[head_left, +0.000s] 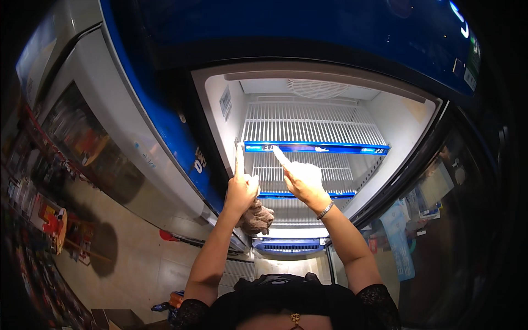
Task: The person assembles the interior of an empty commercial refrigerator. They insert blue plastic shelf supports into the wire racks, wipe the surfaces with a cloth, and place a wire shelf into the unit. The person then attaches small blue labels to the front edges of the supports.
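Observation:
A blue price strip [313, 148] runs along the front of the upper white wire shelf [313, 124] inside an open display fridge. With its index finger stretched up, my left hand [242, 190] reaches the strip's left end; its other fingers are curled. My right hand [302, 179] points its index finger at a price tag near the strip's left part, its fingertip at or just before it. I see nothing held in either hand. Just below my left hand is a crumpled brown cloth [257, 218]; what it rests on is partly hidden.
The fridge door [423, 209] stands open at the right. Lower wire shelves [308, 170] show behind my hands, with a blue grille [289, 246] beneath. Another white fridge [126, 126] stands at the left. A small wooden stool [82, 250] is on the tiled floor [148, 258].

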A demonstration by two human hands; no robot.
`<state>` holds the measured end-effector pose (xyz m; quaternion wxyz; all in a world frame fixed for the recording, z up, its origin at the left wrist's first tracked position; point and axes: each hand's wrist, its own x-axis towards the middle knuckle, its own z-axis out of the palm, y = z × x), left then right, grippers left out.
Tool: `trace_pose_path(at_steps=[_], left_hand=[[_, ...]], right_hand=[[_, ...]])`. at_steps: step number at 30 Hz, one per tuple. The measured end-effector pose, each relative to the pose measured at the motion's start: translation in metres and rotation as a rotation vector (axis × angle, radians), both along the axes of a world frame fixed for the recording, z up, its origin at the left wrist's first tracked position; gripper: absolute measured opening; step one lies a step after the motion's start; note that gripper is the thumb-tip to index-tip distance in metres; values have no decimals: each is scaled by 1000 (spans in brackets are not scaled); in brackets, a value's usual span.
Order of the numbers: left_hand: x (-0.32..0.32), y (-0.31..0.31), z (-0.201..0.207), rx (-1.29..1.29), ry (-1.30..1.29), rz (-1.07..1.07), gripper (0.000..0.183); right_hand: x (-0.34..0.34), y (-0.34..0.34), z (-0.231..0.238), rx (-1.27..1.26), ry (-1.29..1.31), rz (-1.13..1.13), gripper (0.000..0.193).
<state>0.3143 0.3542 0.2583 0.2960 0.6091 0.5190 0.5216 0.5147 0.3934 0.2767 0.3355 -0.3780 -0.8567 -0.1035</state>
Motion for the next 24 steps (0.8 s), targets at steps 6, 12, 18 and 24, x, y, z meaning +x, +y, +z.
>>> trace_pose_path(at_steps=[6, 12, 18, 24], left_hand=[[-1, -1, 10, -6, 1, -8, 82], [3, -3, 16, 8, -3, -47, 82], [2, -1, 10, -34, -96, -76, 83], [3, -1, 14, -55, -128, -96, 83]], right_hand=[[-3, 7, -6, 15, -36, -33, 75], [-2, 7, -9, 44, -50, -50, 75], [0, 7, -8, 50, -58, -62, 75], [1, 9, -10, 41, -57, -56, 75]])
